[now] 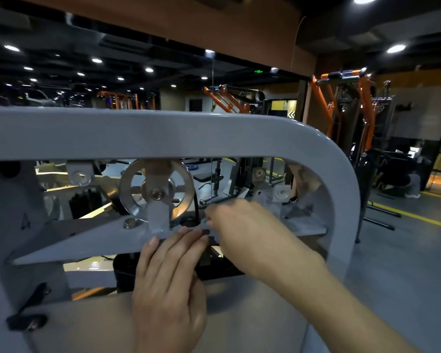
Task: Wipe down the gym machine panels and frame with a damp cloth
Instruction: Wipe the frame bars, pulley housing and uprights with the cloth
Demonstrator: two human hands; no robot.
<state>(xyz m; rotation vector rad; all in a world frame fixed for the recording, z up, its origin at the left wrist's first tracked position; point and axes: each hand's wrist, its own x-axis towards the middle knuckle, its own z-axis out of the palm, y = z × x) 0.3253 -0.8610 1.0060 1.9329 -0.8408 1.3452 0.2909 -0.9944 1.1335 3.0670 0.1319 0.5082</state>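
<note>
Seemingly, a grey cloth [206, 225] is pinched in the right hand [242, 233] just right of the pulley wheel [156, 191], though blur leaves this uncertain. The left hand [168, 284] lies flat-fingered below the pulley wheel on the grey frame [189, 133]. Soft, light handling is expected from the cloth; the frame is rigid.

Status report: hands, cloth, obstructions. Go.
Left hand flat on grey frame's inner ledge. Right hand curled beside it, grip unclear. Cloth not visible. Pulley and black cable close by.
</note>
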